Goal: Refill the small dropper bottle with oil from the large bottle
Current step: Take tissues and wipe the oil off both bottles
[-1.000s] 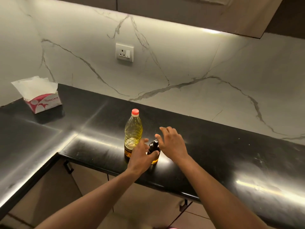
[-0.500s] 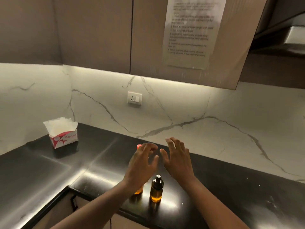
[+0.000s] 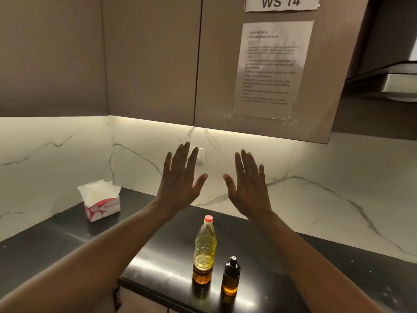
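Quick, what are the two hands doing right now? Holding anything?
Left hand: open, fingers spread, holding nothing.
Right hand: open, fingers spread, holding nothing.

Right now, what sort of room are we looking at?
Most likely a kitchen set up as a numbered test station: black counter, marble backsplash, wall cabinets, a hood, and a "WS 14" sign above taped instructions.
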`<state>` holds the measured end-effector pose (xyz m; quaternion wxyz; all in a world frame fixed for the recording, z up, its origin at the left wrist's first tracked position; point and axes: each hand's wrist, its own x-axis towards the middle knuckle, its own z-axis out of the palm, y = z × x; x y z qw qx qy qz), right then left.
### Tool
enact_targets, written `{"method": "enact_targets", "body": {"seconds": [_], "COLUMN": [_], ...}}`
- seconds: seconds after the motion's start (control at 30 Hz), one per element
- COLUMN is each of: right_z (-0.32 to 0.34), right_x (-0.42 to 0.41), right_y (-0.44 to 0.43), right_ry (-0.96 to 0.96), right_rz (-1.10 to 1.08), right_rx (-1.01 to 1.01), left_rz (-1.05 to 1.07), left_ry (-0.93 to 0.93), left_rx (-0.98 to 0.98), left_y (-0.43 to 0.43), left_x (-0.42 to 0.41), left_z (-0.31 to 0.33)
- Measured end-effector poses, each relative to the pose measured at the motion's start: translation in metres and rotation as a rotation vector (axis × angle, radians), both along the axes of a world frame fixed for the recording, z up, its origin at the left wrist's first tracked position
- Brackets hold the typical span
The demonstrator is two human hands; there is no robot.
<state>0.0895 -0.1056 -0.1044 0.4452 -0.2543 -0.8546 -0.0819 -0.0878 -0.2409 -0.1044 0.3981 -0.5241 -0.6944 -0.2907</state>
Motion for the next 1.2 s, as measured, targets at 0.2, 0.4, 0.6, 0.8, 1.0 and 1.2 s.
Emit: {"method": "enact_targets", "body": {"seconds": [0.2,0.4,0.6,0.8,1.0,1.2], "right_z": [0.006,-0.006,-0.021,-0.033,-0.043,-0.048], "right_x": [-0.047,-0.088,-0.129,-0.174,-0.232,-0.291], "right_y": [-0.036,-0.072,-0.099,-0.104,-0.087,-0.072], "right_ry": [-0.01,-0.03,-0.083,-0.136,-0.195,-0.274], "right_rz": [0.028,0.08,0.17,0.286,0.388,0.463], "right_rx": [0.015,0.002,-0.04,-0.08,-0.127,-0.222], "left_rz": [0.093,0.139,0.21,0.284,0.368,0.498], "left_ry": [0.013,-0.033,-0.106,-0.165,-0.225,-0.268], "left_rx": [-0.058,-0.084,-0.12,-0.152,-0.162,-0.202], "left_y": [-0.037,-0.082,-0.117,-0.13,-0.125,-0.119], "left_x": [-0.047,-0.08,-0.113,-0.148,-0.189,-0.233], "left_z": [0.007,-0.003,-0.024,-0.042,-0.055,-0.067]}}
